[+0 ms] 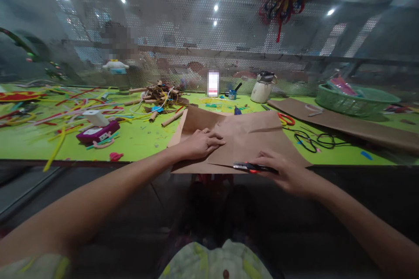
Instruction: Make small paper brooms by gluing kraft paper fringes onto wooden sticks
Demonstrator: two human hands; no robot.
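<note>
Brown kraft paper [248, 130] lies creased across the front edge of the green table, its near edge overhanging slightly. My left hand [203, 143] rests flat on the paper, left of its middle, fingers stretched to the right. In my right hand [283, 170] is a black and red utility knife [253, 167], held low over the near part of the paper with its metal end pointing left. A thin cut line runs in the paper just left of the knife's tip. Whether the blade touches the paper cannot be made out.
On the green table [137, 139], a purple box [98, 132] and coloured strips lie left. Behind are twigs [163, 96], a lit phone [213, 83] and a white jar [262, 89]. Orange-handled scissors [286, 119], black cord [316, 139] and a green basket [355, 101] are right.
</note>
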